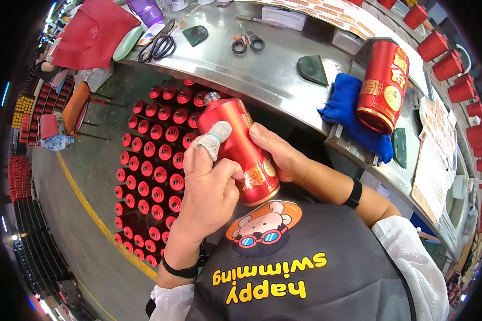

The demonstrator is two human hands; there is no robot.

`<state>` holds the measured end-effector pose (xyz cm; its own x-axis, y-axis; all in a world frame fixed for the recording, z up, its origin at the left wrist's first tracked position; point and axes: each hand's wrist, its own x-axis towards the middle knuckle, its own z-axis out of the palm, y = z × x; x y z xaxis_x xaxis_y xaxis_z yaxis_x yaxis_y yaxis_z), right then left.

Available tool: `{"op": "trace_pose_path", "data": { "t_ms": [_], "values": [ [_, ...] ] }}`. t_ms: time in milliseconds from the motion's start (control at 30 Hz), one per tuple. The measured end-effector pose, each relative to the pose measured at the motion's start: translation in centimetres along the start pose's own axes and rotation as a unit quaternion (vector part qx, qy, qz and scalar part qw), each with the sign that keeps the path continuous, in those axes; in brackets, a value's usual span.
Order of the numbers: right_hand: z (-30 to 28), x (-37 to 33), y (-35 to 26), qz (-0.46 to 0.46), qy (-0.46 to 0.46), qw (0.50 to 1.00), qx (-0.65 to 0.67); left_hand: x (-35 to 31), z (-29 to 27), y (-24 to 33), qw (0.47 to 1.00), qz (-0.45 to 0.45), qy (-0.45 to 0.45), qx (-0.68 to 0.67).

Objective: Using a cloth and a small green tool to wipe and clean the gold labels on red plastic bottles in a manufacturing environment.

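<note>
A glossy red bottle (233,144) with gold print and a silvery neck lies tilted in front of my apron, its neck toward the far left and its base toward me. My right hand (278,152) grips its right side, thumb along the upper surface. From the left, my left hand (206,187) is closed against the bottle, fingers curled; a whitish cloth cover (215,138) wraps one finger, which presses on the red surface. Part of the bottle's side is hidden by this hand. A second red bottle (383,88) lies on a blue cloth (351,115) at the right.
Rows of red bottles (158,174) stand on the floor at left. The metal table (219,64) carries black scissors (158,45), smaller scissors (247,40), dark green scraper-like pieces (311,70) and printed label sheets (436,155). A red bag (93,35) sits far left; red containers (432,47) line the far right.
</note>
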<state>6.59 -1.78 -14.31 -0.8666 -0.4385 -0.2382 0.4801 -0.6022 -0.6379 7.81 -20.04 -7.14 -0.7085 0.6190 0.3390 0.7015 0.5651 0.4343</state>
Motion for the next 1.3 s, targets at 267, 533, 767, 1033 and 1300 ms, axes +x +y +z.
{"op": "trace_pose_path", "data": {
  "t_ms": [267, 533, 767, 1033, 1300],
  "values": [
    [0.4, 0.1, -0.3, 0.004, 0.007, 1.0, -0.011, 0.5, -0.1, -0.8, 0.999, 0.016, 0.026, 0.007],
    [0.3, 0.3, -0.5, 0.017, 0.009, 1.0, -0.002, 0.6, 0.0, -0.9, 0.998, 0.01, 0.05, -0.033],
    [0.1, 0.5, -0.2, 0.014, 0.017, 1.0, -0.005, 0.2, -0.2, -1.8, 0.997, 0.041, 0.037, -0.057],
    [0.2, 0.4, -0.4, 0.014, 0.018, 1.0, 0.003, 0.2, -0.1, -1.3, 0.997, 0.014, 0.037, -0.064],
    [0.6, 0.0, -0.8, -0.002, 0.013, 1.0, -0.013, 0.4, -0.5, -1.1, 0.998, 0.004, 0.045, -0.052]
  ]
}}
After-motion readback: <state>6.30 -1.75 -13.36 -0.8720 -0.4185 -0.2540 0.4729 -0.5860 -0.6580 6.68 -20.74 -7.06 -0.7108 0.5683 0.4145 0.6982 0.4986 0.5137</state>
